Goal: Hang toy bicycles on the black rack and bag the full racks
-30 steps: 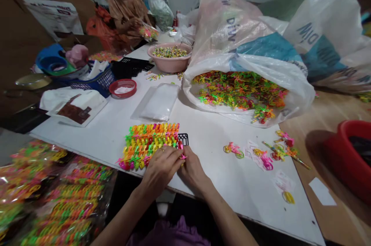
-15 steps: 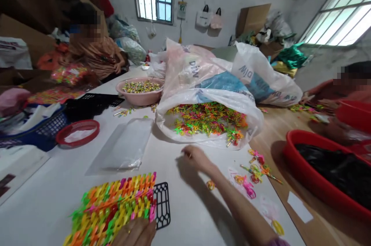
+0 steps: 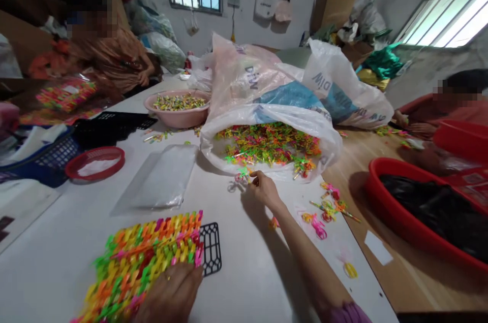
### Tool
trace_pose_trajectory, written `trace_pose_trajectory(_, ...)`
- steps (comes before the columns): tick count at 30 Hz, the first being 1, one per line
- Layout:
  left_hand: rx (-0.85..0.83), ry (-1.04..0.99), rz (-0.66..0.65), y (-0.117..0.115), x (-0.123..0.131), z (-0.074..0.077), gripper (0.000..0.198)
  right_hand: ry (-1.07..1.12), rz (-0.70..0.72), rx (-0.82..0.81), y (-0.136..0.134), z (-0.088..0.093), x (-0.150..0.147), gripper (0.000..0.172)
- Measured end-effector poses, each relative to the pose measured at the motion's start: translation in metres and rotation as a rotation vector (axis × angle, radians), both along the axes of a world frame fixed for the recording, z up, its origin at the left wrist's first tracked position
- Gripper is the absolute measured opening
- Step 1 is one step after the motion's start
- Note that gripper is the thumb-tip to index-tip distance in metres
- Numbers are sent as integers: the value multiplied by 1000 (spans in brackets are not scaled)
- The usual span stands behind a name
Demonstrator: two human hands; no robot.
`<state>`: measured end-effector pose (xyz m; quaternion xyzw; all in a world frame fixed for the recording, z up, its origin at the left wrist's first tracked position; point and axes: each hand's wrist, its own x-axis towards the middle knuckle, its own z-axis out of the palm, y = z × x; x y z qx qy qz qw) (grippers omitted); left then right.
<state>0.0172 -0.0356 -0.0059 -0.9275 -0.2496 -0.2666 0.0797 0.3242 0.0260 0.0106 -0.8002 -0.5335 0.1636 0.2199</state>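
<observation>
My left hand [image 3: 171, 292] lies on the near edge of a black grid rack [image 3: 211, 248] that is packed with rows of bright plastic toy pieces [image 3: 148, 257]; its fingers are curled against them. My right hand [image 3: 263, 187] reaches out to the mouth of a big clear plastic bag [image 3: 267, 109] full of loose coloured pieces [image 3: 267, 145]. Its fingers are pinched on a small pink and green piece [image 3: 242, 175] at the bag's lip.
A pink bowl [image 3: 179, 117] of pieces, a red basket [image 3: 95, 160] and a flat clear bag [image 3: 160, 178] lie on the white table. Loose toys [image 3: 324, 208] are scattered right of my arm. A red tub [image 3: 419, 216] stands right. Two other people sit at far left and far right.
My right hand left the rack and stretched forward to the bag's mouth, where it now pinches a piece. The view tilted up. My left hand stayed on the rack.
</observation>
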Motion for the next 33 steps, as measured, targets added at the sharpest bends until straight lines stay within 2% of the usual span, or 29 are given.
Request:
trace_pose_trajectory(3,-78,-21,53,-6,7,15,22,-32,74,-69,-38,-6,-31,28)
trace_pose_trajectory(5,-106,-31,65,-9,9,19,17,-103,67,-115,-53,-11,-45,26)
trace_pose_trajectory(8,-126,-16,48,-13,9,25,17,-191,34,-126,-61,-15,-53,21)
trace_pose_trajectory(10,-133,-25,43,-14,8,31,19,-176,18,-106,-59,-12,-51,16)
trace_pose_trajectory(13,-145,-104,114,-11,7,47,20,139,-25,9,-59,-3,-49,10)
trace_pose_trajectory(17,-260,-178,225,11,13,61,21,801,-37,264,-69,2,-71,30)
trace_pose_trajectory(19,-359,-111,208,24,19,61,21,1009,-25,294,-77,-2,-89,36)
trace_pose_trajectory(21,-420,-32,160,33,25,57,20,1143,-40,253,-85,-7,-102,38)
trace_pose_trajectory(25,-435,-12,154,43,32,49,20,1285,-90,245,-92,-10,-100,42)
trace_pose_trajectory(27,-456,-14,166,45,33,48,19,1194,-61,245,-94,-8,-91,41)
trace_pose_trajectory(28,-467,-6,169,46,33,48,19,1073,-44,216,-95,-7,-88,38)
trace_pose_trajectory(33,-465,68,157,48,37,52,18,97,37,20,-98,-7,-87,22)
